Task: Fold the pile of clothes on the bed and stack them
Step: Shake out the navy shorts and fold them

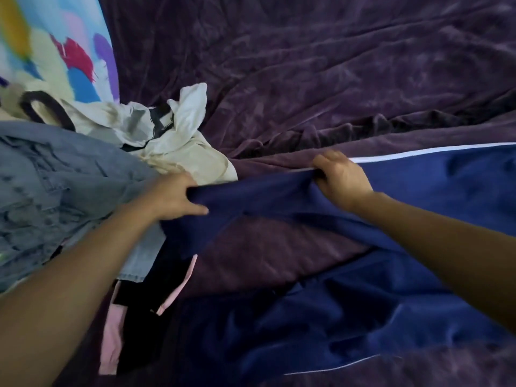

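Head view: I see my left hand (173, 196) pinching the upper edge of the navy garment (363, 317), just beside the clothes pile (55, 177). My right hand (342, 177) curls over the same edge further right. The garment's remainder lies spread on the purple bed (307, 65), below and right of both hands.

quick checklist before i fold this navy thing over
1. Left hand grips the navy garment: ok.
2. Right hand grips the same edge: ok.
3. Garment spread flat: not ok, its lower part lies rumpled.
4. Garment free of the denim piece: cannot tell, they meet by the left hand.
5. Purple blanket bare beyond the hands to lay it on: ok.
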`<action>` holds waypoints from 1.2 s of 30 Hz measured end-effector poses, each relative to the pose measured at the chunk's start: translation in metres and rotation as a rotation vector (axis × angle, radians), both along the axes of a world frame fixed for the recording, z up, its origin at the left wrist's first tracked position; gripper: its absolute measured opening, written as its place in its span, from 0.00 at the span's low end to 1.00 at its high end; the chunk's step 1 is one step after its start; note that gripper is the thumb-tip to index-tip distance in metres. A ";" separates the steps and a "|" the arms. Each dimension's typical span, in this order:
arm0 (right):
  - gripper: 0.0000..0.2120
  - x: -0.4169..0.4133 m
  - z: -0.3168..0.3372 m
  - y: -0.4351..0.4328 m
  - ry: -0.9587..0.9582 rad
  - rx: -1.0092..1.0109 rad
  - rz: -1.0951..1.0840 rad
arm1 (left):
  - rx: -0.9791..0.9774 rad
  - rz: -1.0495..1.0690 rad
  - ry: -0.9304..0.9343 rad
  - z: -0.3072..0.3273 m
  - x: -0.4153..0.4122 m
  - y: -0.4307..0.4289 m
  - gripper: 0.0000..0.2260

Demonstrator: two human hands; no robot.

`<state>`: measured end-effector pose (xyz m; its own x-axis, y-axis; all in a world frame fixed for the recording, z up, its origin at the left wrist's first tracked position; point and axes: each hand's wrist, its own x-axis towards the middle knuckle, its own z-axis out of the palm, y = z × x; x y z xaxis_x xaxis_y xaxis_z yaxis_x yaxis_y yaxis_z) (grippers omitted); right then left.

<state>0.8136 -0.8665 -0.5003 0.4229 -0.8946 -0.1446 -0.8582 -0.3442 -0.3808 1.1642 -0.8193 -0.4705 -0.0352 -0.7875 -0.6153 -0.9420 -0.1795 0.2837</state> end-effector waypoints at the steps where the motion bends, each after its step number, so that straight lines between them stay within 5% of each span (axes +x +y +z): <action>1: 0.15 0.008 -0.001 -0.011 0.017 0.034 -0.041 | -0.056 0.068 -0.063 0.006 0.015 -0.006 0.18; 6: 0.27 0.022 -0.003 0.002 0.036 0.054 -0.130 | -0.177 0.397 -0.568 0.008 0.063 0.009 0.17; 11: 0.25 -0.018 -0.015 0.128 0.092 0.123 0.085 | -0.255 0.006 -0.267 -0.024 -0.043 0.115 0.08; 17: 0.36 -0.107 -0.047 0.289 0.525 0.569 0.084 | 0.185 -0.488 -0.076 -0.066 -0.168 0.276 0.33; 24: 0.23 -0.231 -0.007 0.313 0.599 0.595 -0.210 | 0.180 -0.494 -0.384 -0.047 -0.183 0.249 0.27; 32: 0.24 -0.421 -0.001 0.260 0.719 0.476 -0.445 | -0.036 -0.581 -0.049 -0.023 -0.366 0.211 0.09; 36: 0.34 -0.498 -0.035 0.239 0.809 0.541 -0.329 | 0.076 -0.551 -0.091 -0.061 -0.489 0.244 0.22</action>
<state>0.3156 -0.6273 -0.5352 -0.2345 -0.6788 -0.6958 -0.9477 0.0001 0.3193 0.6748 -0.5753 -0.5318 -0.3731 -0.6211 -0.6892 -0.9223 0.3291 0.2026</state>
